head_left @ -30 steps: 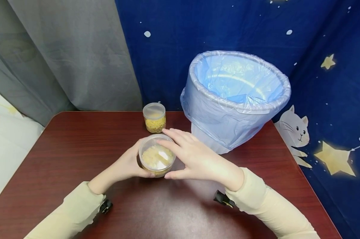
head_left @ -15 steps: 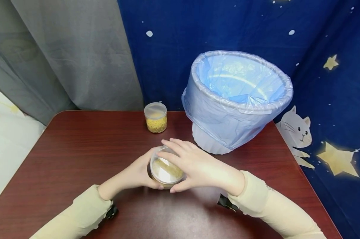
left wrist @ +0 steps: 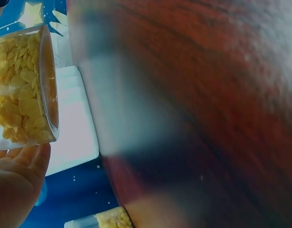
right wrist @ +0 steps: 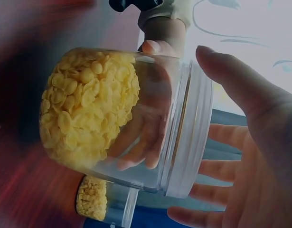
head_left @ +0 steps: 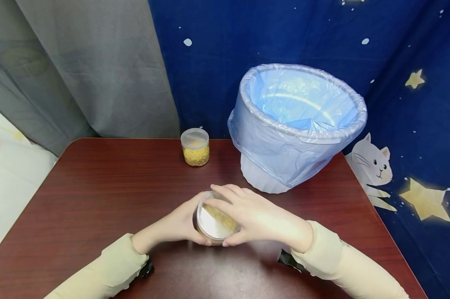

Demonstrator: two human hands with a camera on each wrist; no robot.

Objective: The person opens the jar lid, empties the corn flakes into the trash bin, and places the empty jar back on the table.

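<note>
My left hand [head_left: 180, 224] grips a clear plastic jar [right wrist: 84, 114] part full of yellow flakes, from its left side. The jar is tilted, and its underside shows above the tabletop in the left wrist view. My right hand [head_left: 256, 214] holds the jar's clear screw lid [right wrist: 195, 133], fingers spread round the far rim and thumb at the near edge. In the right wrist view the left fingers show through the jar wall. At the table's back stands a second, smaller jar [head_left: 196, 151] with similar yellow flakes.
A white bin [head_left: 264, 176] lined with a blue plastic bag [head_left: 284, 139] stands at the back right of the dark red table [head_left: 98, 187]. Behind it hang a grey curtain [head_left: 124, 74] and a blue star-patterned curtain [head_left: 210, 83].
Both hands have moved the held jar toward me and to the right, away from the smaller jar. The lid now tilts more to the right, under the right fingers.
</note>
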